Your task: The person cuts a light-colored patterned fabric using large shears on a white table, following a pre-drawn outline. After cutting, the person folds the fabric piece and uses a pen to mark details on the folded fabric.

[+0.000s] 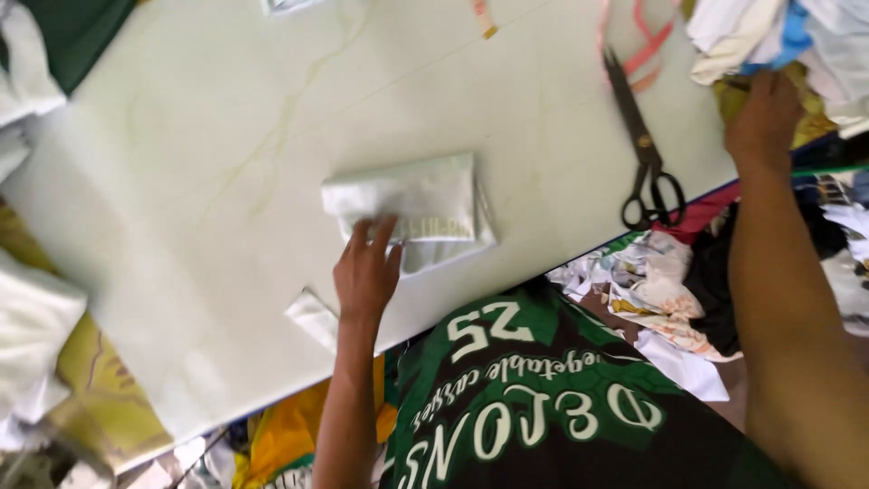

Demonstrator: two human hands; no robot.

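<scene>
My left hand (pixel 367 272) presses flat, fingers spread, on the near edge of the folded white cloth (pixel 412 206), its long axis crosswise; my right hand (pixel 765 118) reaches into the fabric pile (pixel 778 36), grip hidden.

A folded cloth (pixel 412 204) lies on the table (pixel 199 181) at the middle of the frame, and my left hand (pixel 367 272) rests on its lower left corner. A smaller scrap (pixel 312 317) sits on the table just below and left of that hand. The scissors (pixel 643 149) lie on the table at upper right. My right hand (pixel 765 118) reaches into the pile of fabric (pixel 778 36) in the upper right corner, past the table's edge.
</scene>
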